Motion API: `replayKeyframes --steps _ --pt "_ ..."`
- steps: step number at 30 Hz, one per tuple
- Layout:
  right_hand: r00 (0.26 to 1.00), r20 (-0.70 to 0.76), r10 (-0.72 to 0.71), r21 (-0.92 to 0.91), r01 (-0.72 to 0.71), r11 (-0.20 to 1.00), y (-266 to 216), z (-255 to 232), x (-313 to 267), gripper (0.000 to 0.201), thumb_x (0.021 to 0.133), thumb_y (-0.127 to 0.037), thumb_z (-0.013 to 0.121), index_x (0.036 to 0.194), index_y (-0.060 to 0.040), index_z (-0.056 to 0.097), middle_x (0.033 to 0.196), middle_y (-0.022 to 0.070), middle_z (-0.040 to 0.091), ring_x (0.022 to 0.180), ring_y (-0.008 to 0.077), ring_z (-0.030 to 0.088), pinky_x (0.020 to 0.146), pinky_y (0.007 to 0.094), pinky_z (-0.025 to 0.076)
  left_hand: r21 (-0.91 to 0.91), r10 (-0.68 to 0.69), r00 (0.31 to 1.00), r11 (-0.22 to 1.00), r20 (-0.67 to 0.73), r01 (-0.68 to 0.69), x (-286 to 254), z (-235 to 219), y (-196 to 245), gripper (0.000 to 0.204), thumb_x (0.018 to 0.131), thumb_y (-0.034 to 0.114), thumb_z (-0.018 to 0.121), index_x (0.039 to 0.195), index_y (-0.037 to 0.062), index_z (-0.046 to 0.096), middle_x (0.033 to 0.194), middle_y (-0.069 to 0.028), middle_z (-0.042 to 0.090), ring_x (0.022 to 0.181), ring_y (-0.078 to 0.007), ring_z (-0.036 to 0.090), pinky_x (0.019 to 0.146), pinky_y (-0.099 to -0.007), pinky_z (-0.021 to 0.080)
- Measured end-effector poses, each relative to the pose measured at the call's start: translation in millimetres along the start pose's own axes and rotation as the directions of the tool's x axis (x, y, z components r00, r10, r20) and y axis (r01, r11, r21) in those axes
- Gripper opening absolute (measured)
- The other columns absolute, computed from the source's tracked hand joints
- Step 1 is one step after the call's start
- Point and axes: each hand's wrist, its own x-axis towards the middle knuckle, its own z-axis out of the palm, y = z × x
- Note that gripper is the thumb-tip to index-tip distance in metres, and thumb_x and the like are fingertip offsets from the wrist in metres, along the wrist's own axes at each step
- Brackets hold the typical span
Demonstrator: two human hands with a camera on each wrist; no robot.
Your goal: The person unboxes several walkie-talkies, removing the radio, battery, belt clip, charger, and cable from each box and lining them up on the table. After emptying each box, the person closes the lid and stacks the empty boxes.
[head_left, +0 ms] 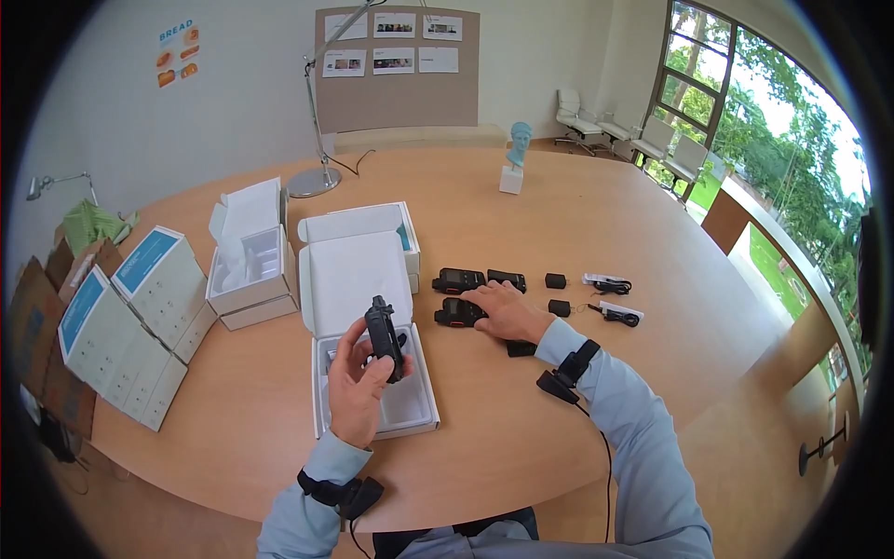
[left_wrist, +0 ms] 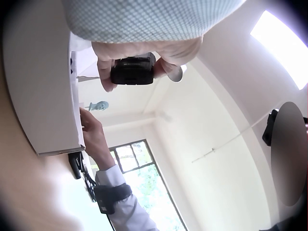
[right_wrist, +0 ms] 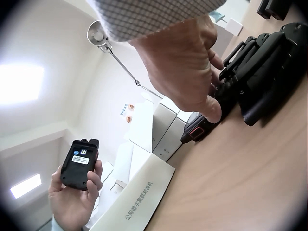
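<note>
My left hand (head_left: pixel 356 396) grips a black walkie-talkie (head_left: pixel 383 337) above the open white box (head_left: pixel 368 279). In the right wrist view the walkie-talkie's back (right_wrist: pixel 80 163) shows a white label and a blue sticker. On the table to the right, my right hand (head_left: pixel 512 313) holds a second walkie-talkie (head_left: pixel 453 314) with an orange-red button; thumb and fingertips are at its sides. Just behind it lies another walkie-talkie (head_left: pixel 458 279). Black pieces lie around the right hand, one behind it (head_left: pixel 507 277) and one partly under the wrist (head_left: pixel 521 348).
Two black power adapters (head_left: pixel 556 280) and cables with white tags (head_left: pixel 615 285) lie farther right. White boxes stand at the left, some closed (head_left: pixel 121 354), one open (head_left: pixel 250 289). A desk lamp (head_left: pixel 314 182) and a blue bust (head_left: pixel 518 154) stand at the back.
</note>
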Motion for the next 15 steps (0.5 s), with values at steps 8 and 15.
replayKeyframes --steps 8,15 --pt "0.978 -0.191 -0.081 -0.011 0.081 0.997 -16.1 -3.9 -4.1 0.064 0.086 -0.023 0.076 0.144 -0.0097 0.053 0.128 0.0130 0.065 0.120 0.0350 0.060 0.103 0.0472 0.046 -0.060 -0.017 1.000 0.998 -0.002 0.017 -3.0 2.3 -1.4 0.086 0.087 0.004 0.077 0.158 0.0045 0.029 0.122 -0.0167 0.061 0.102 -0.0325 0.071 0.091 -0.0484 0.060" --pt "0.944 -0.274 -0.184 0.452 0.295 0.841 -151.7 -52.3 -54.3 0.071 0.088 -0.019 0.079 0.150 -0.0041 0.047 0.116 0.0155 0.069 0.095 0.0249 0.069 0.085 0.0371 0.057 -0.011 0.000 1.000 1.000 0.007 0.000 -9.5 13.6 -5.2 0.107 0.080 0.002 0.086 0.161 0.0128 0.016 0.126 -0.0156 0.050 0.106 -0.0300 0.070 0.091 -0.0413 0.063"
